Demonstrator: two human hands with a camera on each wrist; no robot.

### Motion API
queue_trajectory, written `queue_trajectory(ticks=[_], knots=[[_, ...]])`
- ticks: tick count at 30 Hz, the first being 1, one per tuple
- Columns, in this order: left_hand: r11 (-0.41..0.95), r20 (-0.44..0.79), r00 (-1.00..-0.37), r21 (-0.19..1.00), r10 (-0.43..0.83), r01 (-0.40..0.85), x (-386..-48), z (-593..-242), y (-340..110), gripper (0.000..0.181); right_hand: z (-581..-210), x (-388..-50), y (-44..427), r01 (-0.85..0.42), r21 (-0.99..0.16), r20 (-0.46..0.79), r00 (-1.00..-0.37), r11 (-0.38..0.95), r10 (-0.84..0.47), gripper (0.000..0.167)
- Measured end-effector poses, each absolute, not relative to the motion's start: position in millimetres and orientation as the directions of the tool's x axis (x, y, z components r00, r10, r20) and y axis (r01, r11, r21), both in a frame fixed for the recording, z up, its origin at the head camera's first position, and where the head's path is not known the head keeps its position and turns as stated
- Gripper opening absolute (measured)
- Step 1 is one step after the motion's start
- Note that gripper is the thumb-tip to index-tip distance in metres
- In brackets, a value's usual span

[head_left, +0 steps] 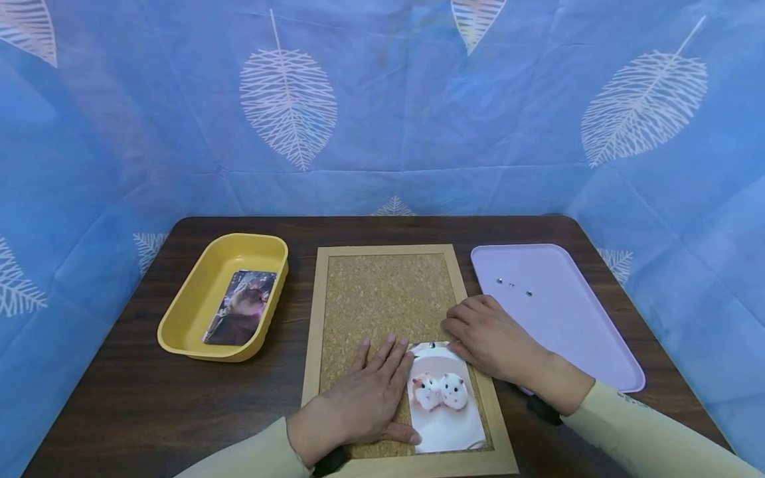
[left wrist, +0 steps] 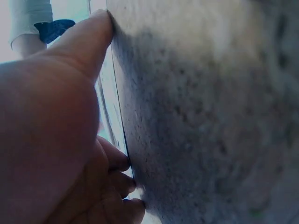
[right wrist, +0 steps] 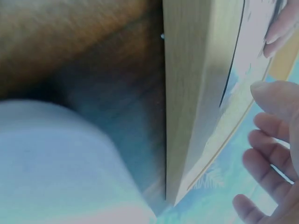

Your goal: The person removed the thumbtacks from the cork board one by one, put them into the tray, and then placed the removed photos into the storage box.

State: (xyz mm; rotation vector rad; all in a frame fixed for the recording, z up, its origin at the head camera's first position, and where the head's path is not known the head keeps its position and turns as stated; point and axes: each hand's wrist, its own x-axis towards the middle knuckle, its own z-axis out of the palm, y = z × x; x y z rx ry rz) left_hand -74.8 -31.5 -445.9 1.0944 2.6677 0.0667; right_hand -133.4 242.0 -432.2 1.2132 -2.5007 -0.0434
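Note:
A photo card [head_left: 443,425] with two small white-and-pink animal figures lies on the lower right of a wood-framed cork board [head_left: 388,285]. A small shiny pin [head_left: 433,345] shows at the card's top edge. My left hand [head_left: 373,392] lies with fingers extended across the cork, and its thumb touches the card's lower left edge. Above the card's upper right corner is my right hand [head_left: 490,335], over the board's right frame. Its fingers [right wrist: 266,168] curve loosely in the right wrist view, with nothing seen between them.
At the left stands a yellow tray [head_left: 179,332] with a dark, pinkish picture card [head_left: 244,307] in it. A lilac tray [head_left: 574,332] at the right bears small shiny pins [head_left: 528,293]. All rest on a dark wooden table [head_left: 107,405]; a blue leaf-patterned cloth [head_left: 382,99] hangs behind.

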Motion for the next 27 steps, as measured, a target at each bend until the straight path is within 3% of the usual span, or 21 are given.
queue_trajectory(ticks=[9,16,21,27], knots=[[0.72,-0.221,-0.688,0.142,0.692,0.679,-76,-446,-31,0.12,-426,-150,229,-0.842,0.274,0.253,-0.404,0.466,-0.879,0.004],[0.721,-0.222,-0.687,0.144,0.692,0.678,-76,-446,-31,0.12,-419,-159,219,-0.852,0.44,0.116,-0.259,0.283,-0.959,0.014],[0.724,-0.232,-0.689,0.143,0.687,0.674,-76,-447,-31,0.12,-416,-163,214,-0.84,0.507,0.025,-0.211,0.194,-0.977,0.01],[0.728,-0.238,-0.691,0.138,0.683,0.671,-76,-447,-30,0.12,-412,-168,209,-0.862,0.493,-0.037,-0.157,0.119,-0.987,0.008]])
